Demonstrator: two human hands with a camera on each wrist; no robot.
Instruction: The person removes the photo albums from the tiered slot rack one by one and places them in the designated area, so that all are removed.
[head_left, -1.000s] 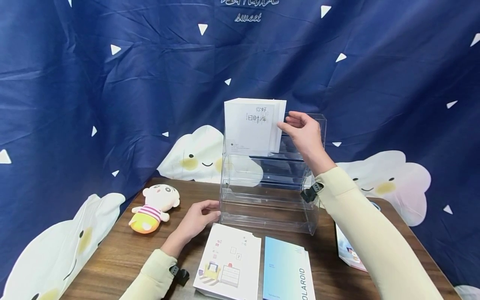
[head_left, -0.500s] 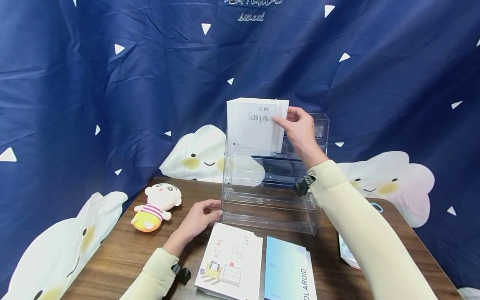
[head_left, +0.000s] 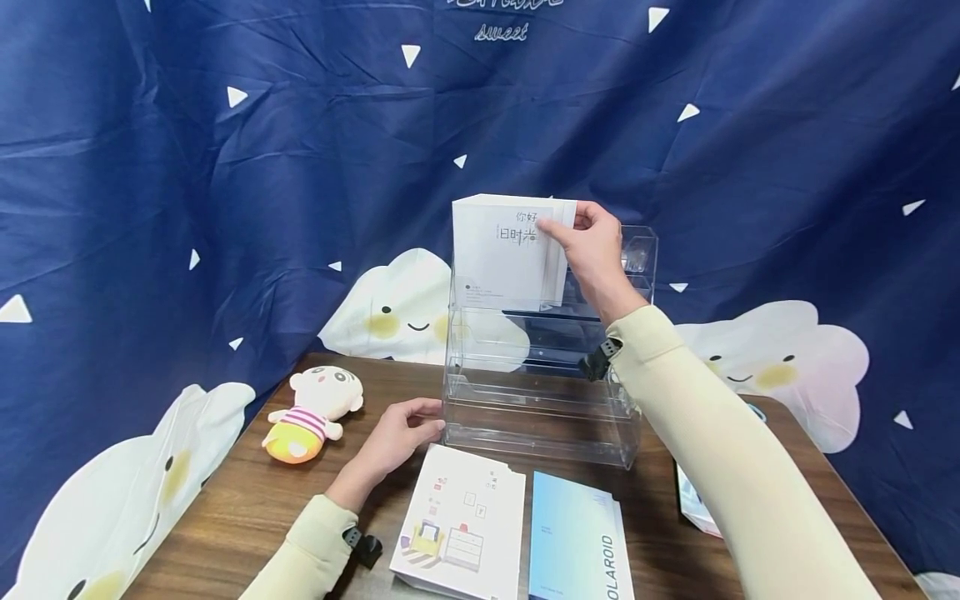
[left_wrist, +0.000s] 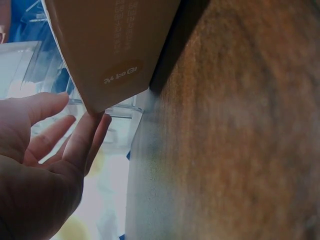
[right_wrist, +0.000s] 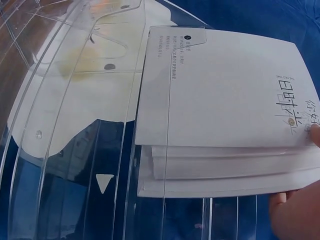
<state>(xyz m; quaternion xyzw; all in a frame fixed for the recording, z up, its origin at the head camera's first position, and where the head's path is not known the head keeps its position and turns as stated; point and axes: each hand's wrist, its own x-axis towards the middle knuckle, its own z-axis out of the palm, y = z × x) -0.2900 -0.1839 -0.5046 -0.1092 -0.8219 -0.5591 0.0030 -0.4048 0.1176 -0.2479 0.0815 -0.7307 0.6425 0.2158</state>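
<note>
A thick white album [head_left: 502, 254] with dark Chinese lettering stands upright in the top tier of a clear acrylic rack [head_left: 536, 433]. At its upper right edge my right hand [head_left: 596, 250] pinches it, thumb on the front cover and fingers behind; the right wrist view shows its layered side [right_wrist: 235, 165]. My left hand [head_left: 401, 433] is at the rack's lower left side, fingertips touching or very close to it. In the left wrist view its fingers are relaxed, near the corner of a box-like album [left_wrist: 110, 55].
A white illustrated album [head_left: 461, 525] and a blue Polaroid album [head_left: 573, 537] lie on the wooden table [head_left: 240, 492] before the rack. A plush doll [head_left: 311, 417] lies at left. Another item [head_left: 693, 504] is partly hidden by my right sleeve. A blue curtain [head_left: 300, 150] hangs behind.
My right hand has moved left and slightly up, from the album's right edge onto its front cover, and now grips it. The left hand keeps its place at the rack.
</note>
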